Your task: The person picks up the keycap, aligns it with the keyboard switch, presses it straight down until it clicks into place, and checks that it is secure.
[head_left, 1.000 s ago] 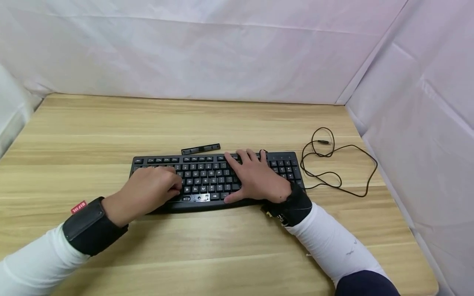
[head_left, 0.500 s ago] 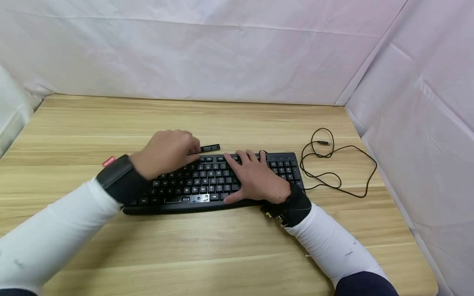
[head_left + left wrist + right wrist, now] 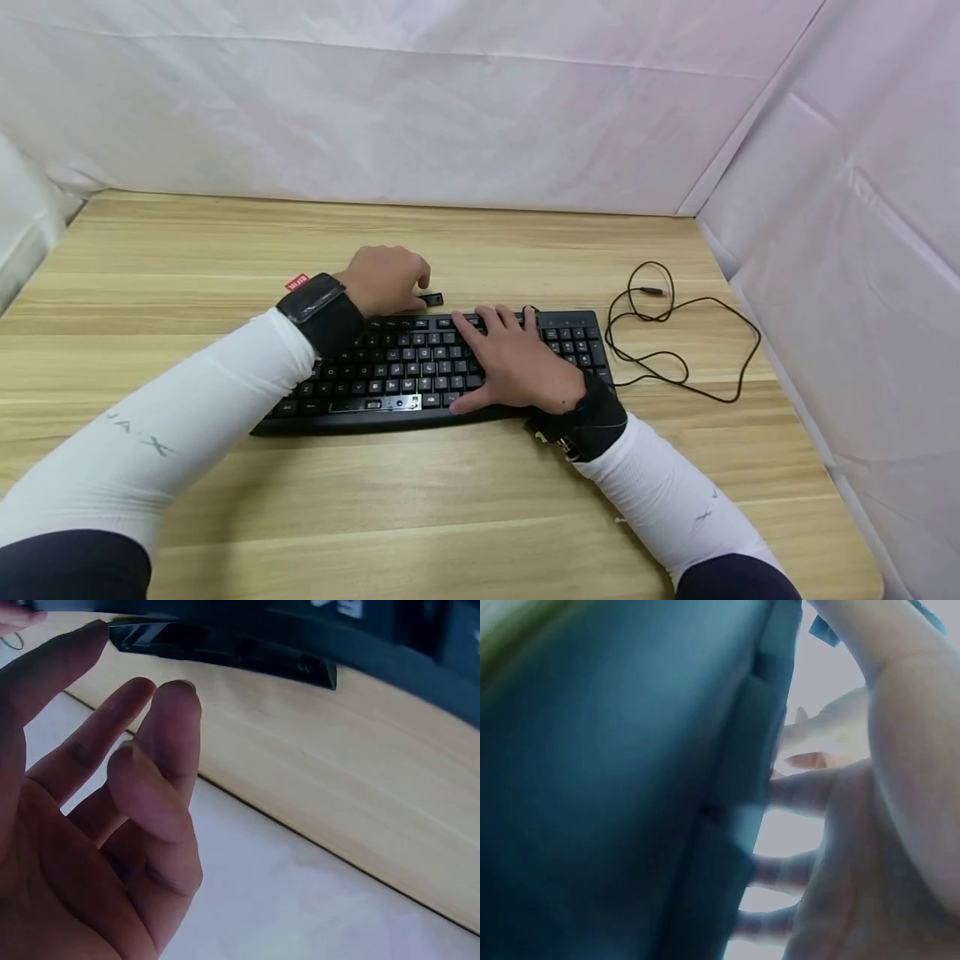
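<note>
A black keyboard (image 3: pixel 408 371) lies lengthwise on the wooden table. Spread over its right half, my right hand (image 3: pixel 517 367) rests with straight fingers on the keys; in the right wrist view those fingers (image 3: pixel 787 870) extend beyond the keyboard's edge. My left hand (image 3: pixel 386 279) hovers at the keyboard's back edge, over a slim black plastic strip (image 3: pixel 435 299) whose right end peeks out. From the left wrist, the strip (image 3: pixel 225 649) lies along the keyboard's back edge. Loosely bent fingers (image 3: pixel 165 802) hold nothing there, and the thumb tip reaches the strip's end.
A thin black cable (image 3: pixel 686 379) loops on the table to the right of the keyboard, its plug (image 3: pixel 652 292) at the back. White cloth walls (image 3: pixel 420 117) stand behind the table and along its right side.
My left hand has moved from the keyboard's left keys, back and to the right, to the black strip, its fingers loosening. My right hand has stayed on the keys.
</note>
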`<state>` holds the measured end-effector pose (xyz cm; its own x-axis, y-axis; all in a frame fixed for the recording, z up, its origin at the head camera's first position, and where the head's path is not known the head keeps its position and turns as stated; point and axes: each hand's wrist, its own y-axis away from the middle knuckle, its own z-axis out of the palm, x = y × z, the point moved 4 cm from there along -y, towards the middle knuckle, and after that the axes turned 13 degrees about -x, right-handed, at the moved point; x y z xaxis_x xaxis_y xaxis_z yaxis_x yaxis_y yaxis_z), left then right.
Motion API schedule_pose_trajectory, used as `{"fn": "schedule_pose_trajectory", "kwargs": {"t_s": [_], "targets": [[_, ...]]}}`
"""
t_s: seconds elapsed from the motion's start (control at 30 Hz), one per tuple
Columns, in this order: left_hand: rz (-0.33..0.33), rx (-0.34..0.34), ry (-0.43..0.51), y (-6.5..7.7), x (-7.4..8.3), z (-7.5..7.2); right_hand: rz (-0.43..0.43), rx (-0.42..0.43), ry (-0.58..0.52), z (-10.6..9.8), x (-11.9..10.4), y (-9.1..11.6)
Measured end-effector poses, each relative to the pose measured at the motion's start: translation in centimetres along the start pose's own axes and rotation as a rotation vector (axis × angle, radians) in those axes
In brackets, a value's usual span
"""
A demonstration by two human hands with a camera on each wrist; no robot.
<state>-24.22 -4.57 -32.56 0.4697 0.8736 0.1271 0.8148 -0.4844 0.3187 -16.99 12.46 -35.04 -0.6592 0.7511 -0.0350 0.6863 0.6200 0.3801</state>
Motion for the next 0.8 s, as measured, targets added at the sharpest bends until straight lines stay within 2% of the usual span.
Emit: {"fn": "schedule_pose_trajectory", "kwargs": {"t_s": [0.23,0.47,0.6,0.8], "targets": [[0.005,0.003,-0.012,-0.3,-0.1,0.3,-0.014,0.004,0.002,-0.4,-0.4,0.0],[-0.021,-0.01,-0.005,-0.4,-0.5,0.3,-0.016,0.004,0.007,-0.5,-0.4,-0.1],[-0.021,0.034,-0.007,-0.3,-0.7,0.0,-0.01,0.001,0.0,-0.5,-0.3,-0.2],[0.027,0.169,0.002,0.6,-0.8,-1.1,-0.01,-0.002,-0.007,-0.4,-0.2,-0.3]]}}
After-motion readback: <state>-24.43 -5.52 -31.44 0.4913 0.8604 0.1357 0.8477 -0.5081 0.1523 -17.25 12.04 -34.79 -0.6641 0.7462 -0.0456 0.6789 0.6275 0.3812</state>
